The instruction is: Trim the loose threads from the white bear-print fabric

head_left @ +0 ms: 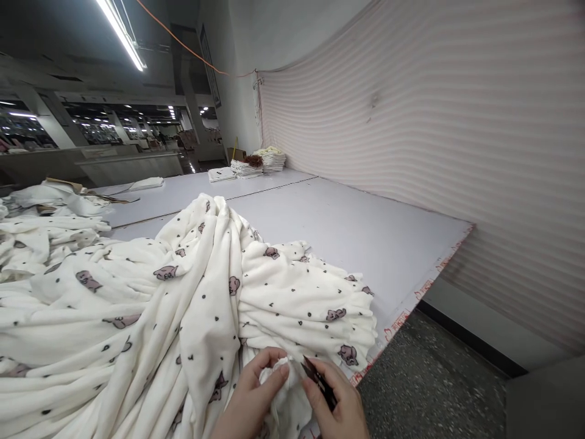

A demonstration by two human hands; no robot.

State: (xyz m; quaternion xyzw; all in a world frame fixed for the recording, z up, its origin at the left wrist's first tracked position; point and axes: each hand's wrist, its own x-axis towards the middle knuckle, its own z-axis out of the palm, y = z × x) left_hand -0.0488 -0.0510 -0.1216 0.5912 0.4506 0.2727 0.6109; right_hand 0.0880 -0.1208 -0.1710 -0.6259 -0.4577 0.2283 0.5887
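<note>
A pink-and-white striped sheet (411, 134), thin and rippled, covers the wall beyond the smooth, pale bench (347, 213). The fleecy cloth (210, 305), soft, white and deeply folded, printed with mauve animal figures and tiny dark marks, spreads over the bench's near edge to its right corner, hiding the surface beneath. More crumpled white fabric (46, 238) lies along the left side; folded stacks (249, 167) stand at the far edge. The left hand (256, 387) has its fingers pinched on a bunched part of the cloth; the right hand (340, 402) grasps dark, pointed snips (324, 387), tip near that bunch. Red lettering (397, 323) along the bench's right edge is too small to read.
</note>
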